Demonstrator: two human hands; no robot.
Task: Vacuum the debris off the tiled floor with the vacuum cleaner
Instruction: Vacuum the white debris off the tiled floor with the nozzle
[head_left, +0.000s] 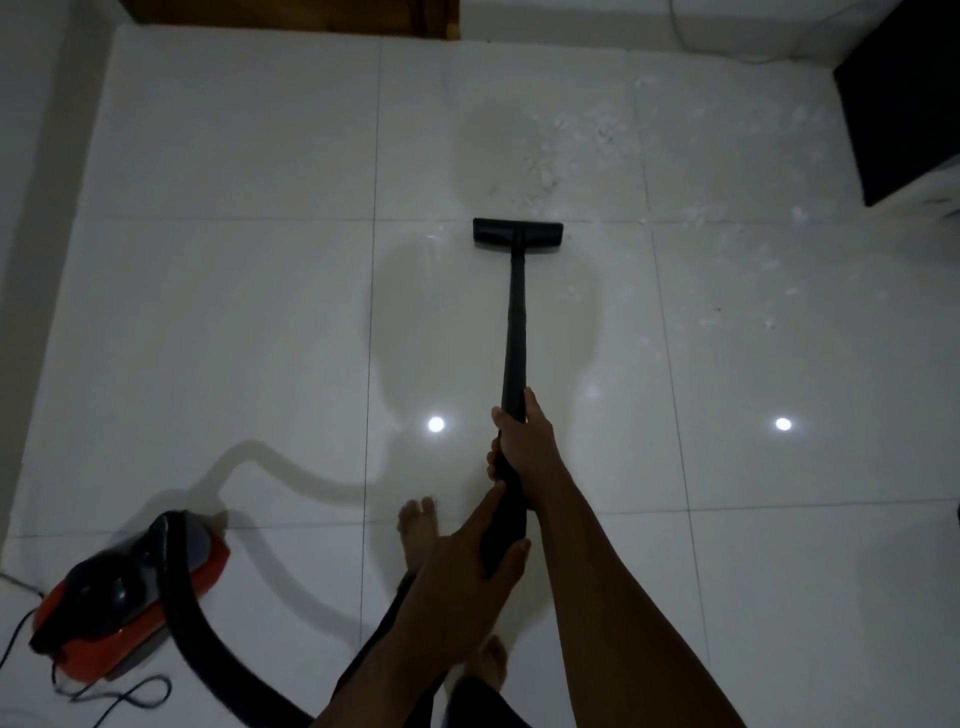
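Observation:
A black vacuum wand (515, 322) runs from my hands out to its flat floor head (517, 232), which rests on the white tiled floor (234, 312). My right hand (524, 447) grips the wand higher up. My left hand (467, 566) holds its lower end near the hose. Pale debris (582, 140) lies scattered just beyond and to the right of the floor head, with more bits of debris (737, 306) at the right. The red and black vacuum body (124, 592) sits at the lower left, and its black hose (187, 623) curves toward me.
A black cabinet (904, 98) stands at the far right. A wooden door bottom (291, 15) is at the top. The power cord (119, 696) loops on the floor by the vacuum body. My bare feet (418, 530) are under my arms. A wall runs along the left.

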